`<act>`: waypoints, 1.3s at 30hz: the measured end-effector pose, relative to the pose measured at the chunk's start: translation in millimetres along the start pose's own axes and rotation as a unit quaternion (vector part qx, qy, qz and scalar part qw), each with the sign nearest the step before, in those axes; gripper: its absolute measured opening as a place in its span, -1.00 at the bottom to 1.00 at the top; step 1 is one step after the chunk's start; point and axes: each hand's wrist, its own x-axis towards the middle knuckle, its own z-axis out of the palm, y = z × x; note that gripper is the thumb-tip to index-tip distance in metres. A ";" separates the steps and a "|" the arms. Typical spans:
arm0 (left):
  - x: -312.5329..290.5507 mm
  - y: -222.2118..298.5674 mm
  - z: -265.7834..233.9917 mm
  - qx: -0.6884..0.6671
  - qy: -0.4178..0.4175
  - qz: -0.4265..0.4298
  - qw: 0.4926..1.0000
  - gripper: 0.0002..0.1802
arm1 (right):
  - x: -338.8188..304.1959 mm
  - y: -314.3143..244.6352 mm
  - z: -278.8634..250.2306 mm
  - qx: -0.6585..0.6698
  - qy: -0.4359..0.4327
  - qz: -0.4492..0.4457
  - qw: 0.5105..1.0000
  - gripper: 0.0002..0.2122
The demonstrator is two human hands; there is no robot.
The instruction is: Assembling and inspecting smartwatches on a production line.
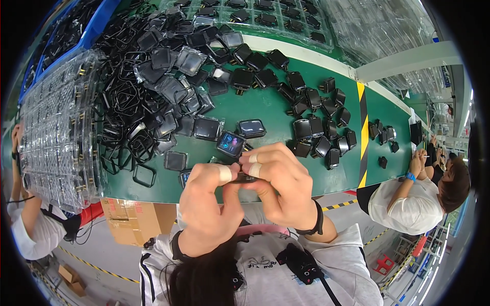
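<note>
Both of my hands meet at the table's near edge, fingertips pinched on a small black watch part that they mostly cover. My left hand grips it from the left and my right hand from the right, with pale tape on fingers of both. Just beyond the fingertips is a smartwatch with its screen lit. Behind that lies a smartwatch with a dark screen. A wrapped square watch piece rests to the left, and another lies nearer me.
Black frames pile up at left beside stacked clear trays. Watch bodies cluster to the right, before a yellow-black tape strip. A filled clear tray stands at the back. Co-workers sit at both sides; a cardboard box is below left.
</note>
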 end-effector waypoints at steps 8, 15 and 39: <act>-9.7 -10.7 22.8 -0.325 -0.044 -0.207 0.922 -0.60 | -5.2 3.0 -32.3 0.118 -0.040 0.184 0.975 -0.68; -4.1 -10.0 41.6 -0.296 -0.156 -0.285 0.898 -0.60 | -32.7 24.8 -52.1 0.005 -0.050 0.183 0.982 -0.61; 16.1 -37.7 -45.6 -0.441 -0.016 -0.308 0.843 -0.54 | 112.0 59.5 26.1 -0.171 -0.195 -0.126 0.958 -0.77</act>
